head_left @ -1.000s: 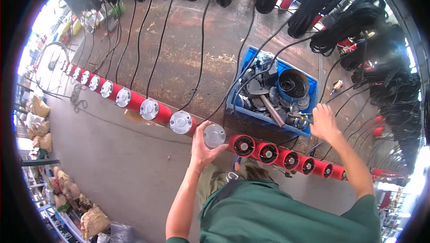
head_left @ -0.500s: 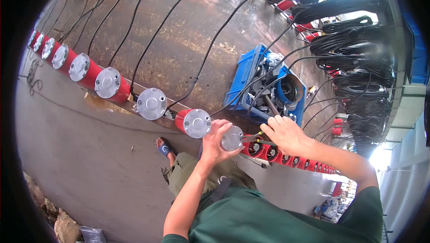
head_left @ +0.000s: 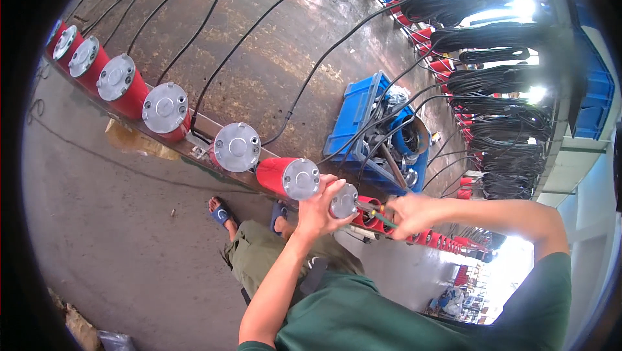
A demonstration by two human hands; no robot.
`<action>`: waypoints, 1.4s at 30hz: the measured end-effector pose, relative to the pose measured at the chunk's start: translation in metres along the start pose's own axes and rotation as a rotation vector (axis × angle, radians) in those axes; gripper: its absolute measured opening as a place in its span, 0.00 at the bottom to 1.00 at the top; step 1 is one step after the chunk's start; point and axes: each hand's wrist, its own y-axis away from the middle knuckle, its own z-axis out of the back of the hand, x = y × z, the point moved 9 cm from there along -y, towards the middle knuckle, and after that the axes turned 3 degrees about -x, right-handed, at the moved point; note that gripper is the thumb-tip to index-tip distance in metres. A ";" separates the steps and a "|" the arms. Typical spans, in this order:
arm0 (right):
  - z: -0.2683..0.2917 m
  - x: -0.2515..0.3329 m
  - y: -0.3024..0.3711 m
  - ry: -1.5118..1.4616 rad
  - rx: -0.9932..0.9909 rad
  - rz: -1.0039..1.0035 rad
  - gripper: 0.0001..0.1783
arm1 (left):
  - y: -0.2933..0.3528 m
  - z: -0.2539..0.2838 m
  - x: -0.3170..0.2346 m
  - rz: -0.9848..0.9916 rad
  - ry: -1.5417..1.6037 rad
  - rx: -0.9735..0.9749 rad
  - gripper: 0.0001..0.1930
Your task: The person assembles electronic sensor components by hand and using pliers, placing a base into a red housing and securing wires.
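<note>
My left hand (head_left: pixel 314 214) is wrapped round a round grey metal end cover (head_left: pixel 344 203), one of a row of such covers on red cylinders. My right hand (head_left: pixel 414 214) grips a pair of pliers (head_left: pixel 374 208) with coloured handles. Their jaws meet the right edge of the cover; what they bite on is too small to tell. Just left of my left hand lies a red cylinder (head_left: pixel 277 176) with its cover on. Open-ended red cylinders (head_left: pixel 367 220) continue the row, partly hidden behind the pliers and my right hand.
A blue crate (head_left: pixel 353 108) full of metal parts stands on the worn tabletop (head_left: pixel 259 66) beyond my hands. Black cables (head_left: pixel 301 95) run across the table. Bundled black cable coils (head_left: pixel 499 82) line the far right side. My sandalled feet (head_left: pixel 223 215) are on the grey floor.
My right hand has moved down and slightly right, swinging the pliers' handles lower. My left hand keeps its hold on the cover. The whole view has shifted a little.
</note>
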 end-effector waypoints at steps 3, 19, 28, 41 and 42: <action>-0.054 0.023 0.013 -1.093 0.401 -0.351 0.15 | 0.002 0.001 0.002 0.019 -0.009 -0.011 0.47; 0.041 0.093 0.027 0.903 -0.631 0.409 0.44 | 0.001 0.008 0.003 0.028 -0.017 -0.028 0.45; 0.048 0.125 0.030 1.311 -0.695 0.589 0.25 | 0.002 0.010 0.004 0.035 0.017 -0.034 0.45; 0.016 0.101 0.019 0.902 -0.153 0.080 0.23 | 0.006 0.009 0.009 0.060 0.019 0.001 0.44; 0.012 0.101 0.022 0.916 -0.190 0.093 0.22 | 0.006 0.010 0.009 0.067 0.025 -0.008 0.44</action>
